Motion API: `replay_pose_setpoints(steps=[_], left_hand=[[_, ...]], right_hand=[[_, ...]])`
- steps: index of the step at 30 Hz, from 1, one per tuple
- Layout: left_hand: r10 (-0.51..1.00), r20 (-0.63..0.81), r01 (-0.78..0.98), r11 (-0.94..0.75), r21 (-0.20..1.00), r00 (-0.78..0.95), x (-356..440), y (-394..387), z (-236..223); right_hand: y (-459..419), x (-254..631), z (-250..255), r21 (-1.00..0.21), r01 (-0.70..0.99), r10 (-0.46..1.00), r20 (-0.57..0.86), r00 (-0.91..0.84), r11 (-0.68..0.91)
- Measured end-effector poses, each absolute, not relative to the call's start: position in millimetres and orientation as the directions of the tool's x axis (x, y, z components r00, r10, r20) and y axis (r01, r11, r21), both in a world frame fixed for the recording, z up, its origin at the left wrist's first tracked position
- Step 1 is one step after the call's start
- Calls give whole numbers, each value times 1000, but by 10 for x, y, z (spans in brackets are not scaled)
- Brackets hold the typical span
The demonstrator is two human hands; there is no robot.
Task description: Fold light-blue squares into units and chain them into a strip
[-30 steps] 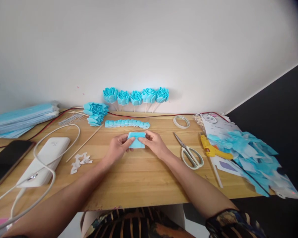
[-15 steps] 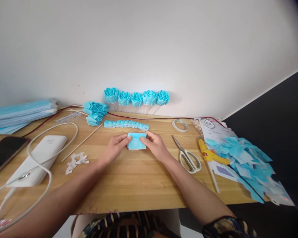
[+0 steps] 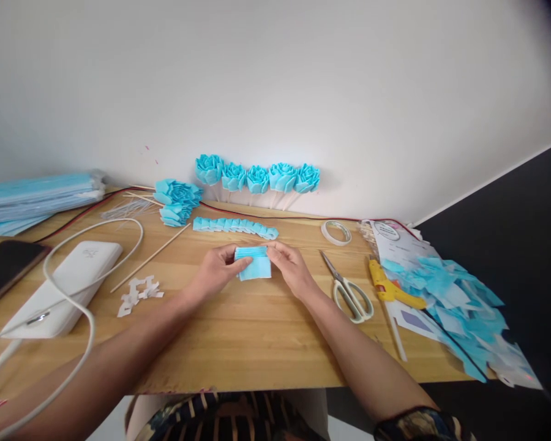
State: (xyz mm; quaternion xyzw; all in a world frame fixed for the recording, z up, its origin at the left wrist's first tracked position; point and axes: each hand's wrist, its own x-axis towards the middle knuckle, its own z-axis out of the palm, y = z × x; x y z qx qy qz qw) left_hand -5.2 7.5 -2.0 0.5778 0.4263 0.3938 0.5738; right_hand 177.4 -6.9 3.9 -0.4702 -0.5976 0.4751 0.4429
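Observation:
Between both hands, above the wooden table [image 3: 239, 343], is a small stack of light blue fabric squares [image 3: 257, 268]. My left hand [image 3: 218, 268] pinches its left side, thumb across the front. My right hand [image 3: 290, 264] grips the upper right corner, with fingertips at the top edge. Just beyond the hands lies a row of folded blue petals [image 3: 234, 226]. Several blue fabric flowers on sticks [image 3: 258, 179] lean against the wall, and more blue flowers [image 3: 178, 199] lie to the left of the row.
On the right are scissors [image 3: 351, 297], a tape roll [image 3: 336, 233], a yellow glue gun [image 3: 390, 286] and a heap of blue scraps [image 3: 454, 300]. At left sit a white power bank [image 3: 68, 288] with a looping cable, a phone [image 3: 4, 269], a wooden stick [image 3: 151, 257] and white paper bits [image 3: 140, 294].
My right thumb has moved from the front of the stack up to its top right corner. My left hand keeps its hold. The view has shifted slightly.

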Motion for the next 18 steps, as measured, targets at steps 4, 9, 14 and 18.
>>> replay_pose_setpoints(steps=[4, 9, 14, 18], left_hand=[[936, 1, 151, -58, 987, 351, -38, 44, -44], [917, 2, 185, -82, 979, 398, -27, 23, -81], [930, -16, 105, -24, 994, 366, -59, 64, -60], [954, -25, 57, 8, 998, 299, -74, 97, -64]], right_hand=[[-94, 1740, 34, -984, 171, 977, 19, -211, 56], [-95, 1728, -9, -974, 214, 986, 31, -163, 66], [-74, 1754, 28, -990, 109, 986, 69, -151, 86], [-71, 1750, 19, -998, 65, 978, -5, -210, 9]])
